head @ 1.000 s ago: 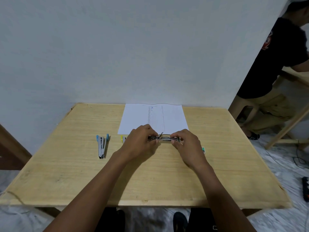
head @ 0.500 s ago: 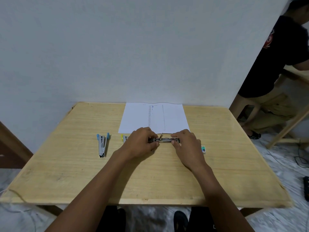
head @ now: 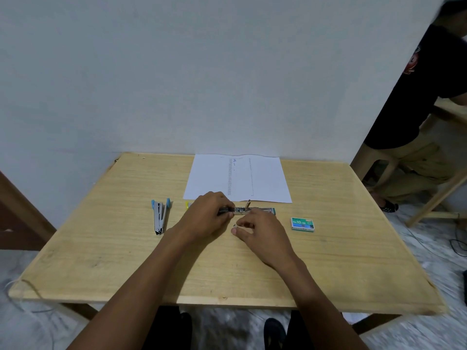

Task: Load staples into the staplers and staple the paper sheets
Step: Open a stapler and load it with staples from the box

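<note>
A plain, sparse room: bare white wall (head: 177, 72), plywood table (head: 113, 248), marbled floor (head: 424, 258) with loose cables (head: 456, 245).

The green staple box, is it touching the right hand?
Apart. The head view shows bare table between the green staple box and the right hand.

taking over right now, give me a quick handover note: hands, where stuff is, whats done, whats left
Left hand: grips the left end of the green stapler, which lies opened flat on the table.
Right hand: just in front of that stapler, fingers curled; whether it pinches staples cannot be told.
Staple box is right of the hands, blue stapler to their left, what looks like a yellow-tipped stapler mostly hidden behind the left hand, paper sheets behind.
Done: green stapler opened.
Left: load and close it, check the other staplers, staple the sheets.
</note>
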